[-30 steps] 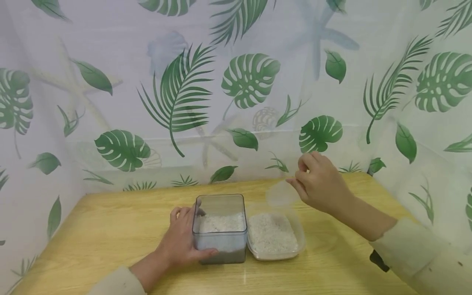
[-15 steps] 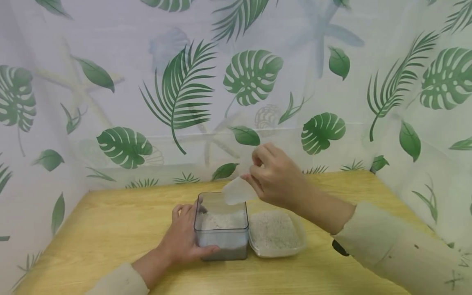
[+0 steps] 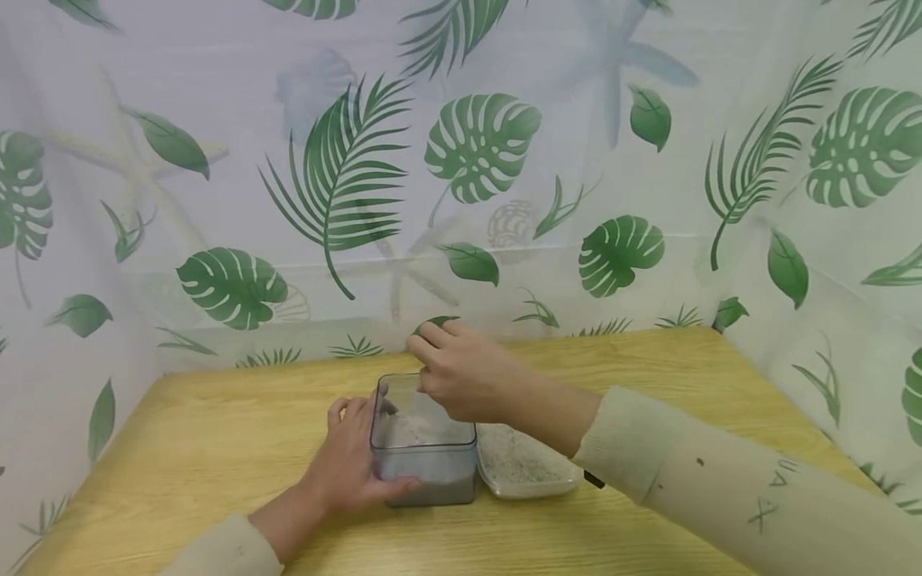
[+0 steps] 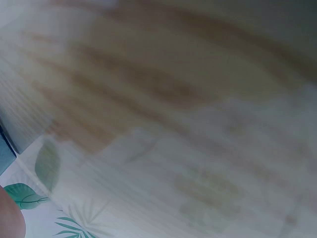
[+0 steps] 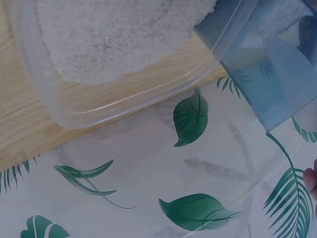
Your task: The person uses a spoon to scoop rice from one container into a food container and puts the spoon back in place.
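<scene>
My left hand grips the left side of a square, clear grey-blue container, its thumb along the front wall. White rice lies inside that container. Over the container's right rim, my right hand has curled fingers pinching a translucent scoop. The hand hides the scoop in the head view; in the right wrist view a pale rounded shape, the scoop, shows through the container wall. Just to the right stands a shallow clear plastic tub with more rice, partly covered by my right forearm.
Both containers stand side by side on a wood-grain table. A white curtain with green leaf prints hangs behind the table and along both sides. The left wrist view is mostly blurred.
My right hand has moved left with the scoop, from above the tub's back to over the square container, and has lowered. The left hand keeps its grip on the container.
</scene>
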`<action>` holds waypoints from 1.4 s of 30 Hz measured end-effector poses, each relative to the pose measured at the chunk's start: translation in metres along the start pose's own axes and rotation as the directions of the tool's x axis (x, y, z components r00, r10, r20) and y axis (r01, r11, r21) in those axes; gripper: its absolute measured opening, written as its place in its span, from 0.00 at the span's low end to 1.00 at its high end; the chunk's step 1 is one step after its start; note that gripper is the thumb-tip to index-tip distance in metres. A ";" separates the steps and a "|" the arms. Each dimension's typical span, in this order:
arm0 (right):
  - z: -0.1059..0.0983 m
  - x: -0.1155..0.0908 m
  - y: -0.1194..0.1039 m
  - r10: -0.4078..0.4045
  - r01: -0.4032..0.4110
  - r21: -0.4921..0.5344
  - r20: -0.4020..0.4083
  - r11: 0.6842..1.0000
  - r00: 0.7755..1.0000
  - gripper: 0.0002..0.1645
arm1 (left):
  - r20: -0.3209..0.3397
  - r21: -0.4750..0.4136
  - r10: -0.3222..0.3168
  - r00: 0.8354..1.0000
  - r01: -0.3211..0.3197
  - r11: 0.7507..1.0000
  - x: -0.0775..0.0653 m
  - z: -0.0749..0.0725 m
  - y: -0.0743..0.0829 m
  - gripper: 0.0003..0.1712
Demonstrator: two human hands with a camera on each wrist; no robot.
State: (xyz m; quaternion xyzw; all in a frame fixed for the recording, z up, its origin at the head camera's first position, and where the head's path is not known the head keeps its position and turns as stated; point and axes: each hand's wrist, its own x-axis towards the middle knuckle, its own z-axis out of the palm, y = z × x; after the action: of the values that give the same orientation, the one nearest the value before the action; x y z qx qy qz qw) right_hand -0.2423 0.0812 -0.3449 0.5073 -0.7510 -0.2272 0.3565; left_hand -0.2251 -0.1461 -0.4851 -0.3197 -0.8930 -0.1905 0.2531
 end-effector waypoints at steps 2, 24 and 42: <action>0.001 0.004 -0.001 -0.044 0.044 0.001 0.046 0.999 0.998 0.18 | -0.006 0.001 0.007 1.000 -0.007 1.000 0.001 0.000 -0.001 0.74; 0.014 0.005 -0.008 -0.002 -0.123 0.298 0.387 0.946 0.922 0.23 | 0.011 0.032 0.004 1.000 -0.004 0.999 0.002 -0.002 0.001 0.74; 0.012 -0.003 -0.038 0.342 -0.447 0.383 0.314 0.808 0.886 0.23 | -0.009 -0.011 -0.002 1.000 0.002 1.000 -0.002 0.002 0.001 0.71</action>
State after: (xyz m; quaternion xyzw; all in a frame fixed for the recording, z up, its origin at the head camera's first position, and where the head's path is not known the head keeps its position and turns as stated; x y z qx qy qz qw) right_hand -0.2278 0.0698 -0.3798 0.3770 -0.9079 -0.0269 0.1812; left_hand -0.2241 -0.1453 -0.4876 -0.3192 -0.8911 -0.1971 0.2554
